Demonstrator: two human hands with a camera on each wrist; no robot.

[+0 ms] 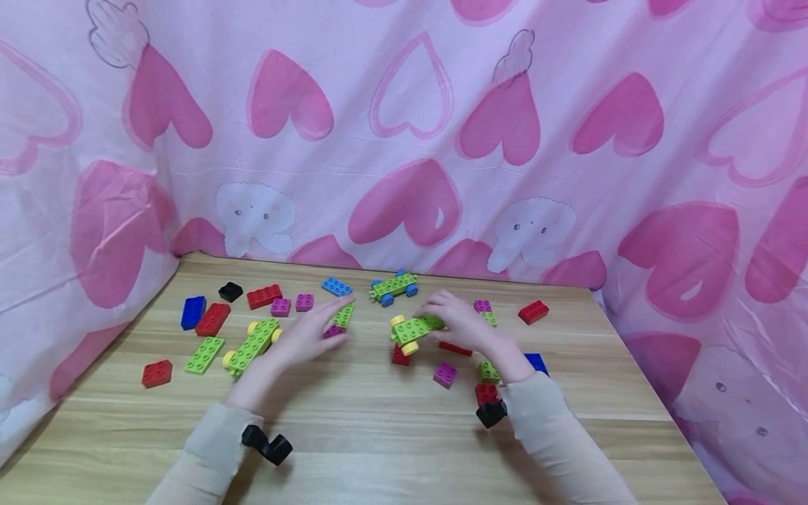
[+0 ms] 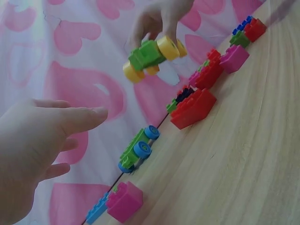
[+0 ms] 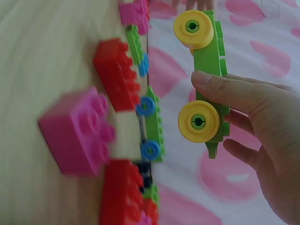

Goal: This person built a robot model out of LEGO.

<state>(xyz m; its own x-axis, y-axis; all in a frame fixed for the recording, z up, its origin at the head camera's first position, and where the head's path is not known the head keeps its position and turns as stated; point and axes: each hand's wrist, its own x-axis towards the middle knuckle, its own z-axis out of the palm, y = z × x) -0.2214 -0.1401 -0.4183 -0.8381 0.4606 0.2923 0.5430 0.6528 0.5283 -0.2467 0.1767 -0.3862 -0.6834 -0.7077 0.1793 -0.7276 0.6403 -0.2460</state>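
My right hand [image 1: 462, 324] pinches a lime-green toy car base with yellow wheels [image 1: 413, 328], lifted above the table. In the right wrist view the thumb presses the side of this car base [image 3: 209, 68] between its wheels, with the other fingers behind it. My left hand [image 1: 311, 338] hovers with fingers extended and holds nothing. Below its fingers lie a lime-green plate brick [image 1: 344, 315] and a magenta brick [image 1: 332, 331], partly covered. Beside the left wrist stands a second yellow-wheeled car base [image 1: 254, 345]. A blue-wheeled car base [image 1: 393, 286] stands farther back, between the hands.
Red [image 1: 213, 320], blue [image 1: 193, 312] and lime-green [image 1: 205, 355] bricks lie on the left. A magenta brick [image 1: 445, 374] and a red brick [image 1: 487, 393] are near the right forearm. Another red brick [image 1: 534, 312] sits far right. A pink heart-print curtain [image 1: 404, 140] borders the wooden table.
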